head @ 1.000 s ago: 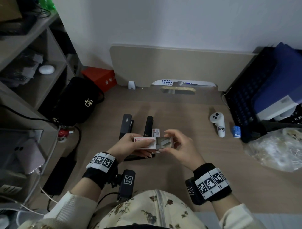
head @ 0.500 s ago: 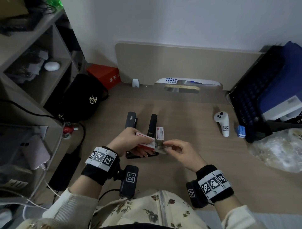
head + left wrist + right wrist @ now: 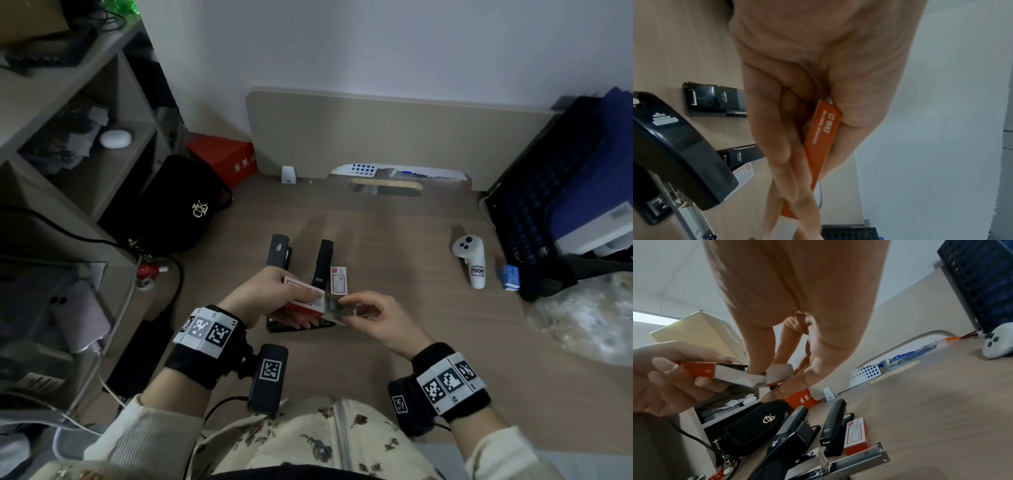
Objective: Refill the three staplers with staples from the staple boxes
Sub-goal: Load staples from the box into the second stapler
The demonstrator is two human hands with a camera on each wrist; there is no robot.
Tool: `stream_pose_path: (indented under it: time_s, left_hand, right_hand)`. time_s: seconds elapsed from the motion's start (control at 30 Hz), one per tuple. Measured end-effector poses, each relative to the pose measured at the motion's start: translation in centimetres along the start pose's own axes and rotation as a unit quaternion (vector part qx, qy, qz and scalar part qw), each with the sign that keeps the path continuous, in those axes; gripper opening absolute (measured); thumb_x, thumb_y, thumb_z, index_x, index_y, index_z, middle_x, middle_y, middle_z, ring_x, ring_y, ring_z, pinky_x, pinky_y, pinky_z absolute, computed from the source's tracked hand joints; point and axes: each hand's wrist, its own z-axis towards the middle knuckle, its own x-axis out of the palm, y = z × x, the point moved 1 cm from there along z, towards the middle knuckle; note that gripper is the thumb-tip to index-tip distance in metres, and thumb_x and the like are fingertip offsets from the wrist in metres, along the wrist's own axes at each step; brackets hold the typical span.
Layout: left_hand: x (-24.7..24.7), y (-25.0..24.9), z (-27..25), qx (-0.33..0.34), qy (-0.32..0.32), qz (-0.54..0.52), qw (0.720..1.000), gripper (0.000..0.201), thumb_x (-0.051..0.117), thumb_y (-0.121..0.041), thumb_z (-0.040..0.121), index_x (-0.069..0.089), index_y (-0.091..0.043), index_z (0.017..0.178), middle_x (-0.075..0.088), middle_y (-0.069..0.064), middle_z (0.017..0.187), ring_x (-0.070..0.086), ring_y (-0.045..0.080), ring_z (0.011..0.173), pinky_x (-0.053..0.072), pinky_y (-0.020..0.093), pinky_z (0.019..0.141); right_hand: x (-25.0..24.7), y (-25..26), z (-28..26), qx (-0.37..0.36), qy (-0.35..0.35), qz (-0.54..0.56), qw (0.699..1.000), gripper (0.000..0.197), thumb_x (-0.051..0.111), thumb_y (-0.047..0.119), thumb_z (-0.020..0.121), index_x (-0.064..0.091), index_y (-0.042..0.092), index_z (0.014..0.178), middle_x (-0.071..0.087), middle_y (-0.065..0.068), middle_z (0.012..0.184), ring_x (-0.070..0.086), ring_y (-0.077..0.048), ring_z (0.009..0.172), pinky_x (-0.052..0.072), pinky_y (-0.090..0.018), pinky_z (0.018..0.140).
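Observation:
My left hand (image 3: 310, 308) grips a red and white staple box (image 3: 303, 301) a little above the desk; in the left wrist view its orange side (image 3: 823, 142) runs between thumb and fingers. My right hand (image 3: 344, 305) pinches the end of the grey inner tray (image 3: 737, 378), which sticks out of the box toward the right. Under both hands an open black stapler (image 3: 294, 327) lies with its metal magazine (image 3: 857, 459) exposed. Two shut black staplers (image 3: 279, 251) (image 3: 323, 262) lie behind it. A second staple box (image 3: 338, 281) lies beside the right one.
A black pouch (image 3: 178, 212) and a red box (image 3: 226, 157) sit at the back left by the shelves. A white controller (image 3: 471, 257) and a small blue box (image 3: 510, 277) lie to the right. A dark crate (image 3: 534, 212) and a plastic bag (image 3: 589, 318) fill the right side.
The box has tipped, its right end lower, and both hands have dropped closer to the open stapler. The tray showed wide open a second ago; my right fingers now cover it.

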Motion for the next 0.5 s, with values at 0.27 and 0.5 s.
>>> stream_pose_path:
  time_s: [0.27, 0.5]
  left_hand:
    - [-0.3, 0.5, 0.0, 0.021, 0.011, -0.027, 0.999, 0.025, 0.07, -0.021, 0.088, 0.07, 0.003, 0.096, 0.075, 0.019, 0.082, 0.07, 0.02, 0.06, 0.054, 0.023, 0.052]
    - [-0.5, 1.3, 0.2, 0.034, 0.037, -0.057, 0.997, 0.029, 0.069, -0.025, 0.089, 0.071, 0.0, 0.104, 0.075, 0.02, 0.09, 0.069, 0.019, 0.065, 0.057, 0.025, 0.06]
  right_hand:
    - [-0.4, 0.2, 0.3, -0.024, -0.031, -0.008, 0.999, 0.011, 0.074, 0.009, 0.078, 0.074, 0.016, 0.087, 0.065, -0.003, 0.101, 0.062, -0.012, 0.088, 0.051, -0.027, 0.083]
    - [-1.4, 0.6, 0.0, -0.039, -0.032, -0.029, 0.998, 0.007, 0.075, 0.022, 0.078, 0.073, 0.023, 0.085, 0.061, 0.007, 0.111, 0.058, -0.003, 0.096, 0.05, -0.026, 0.079]
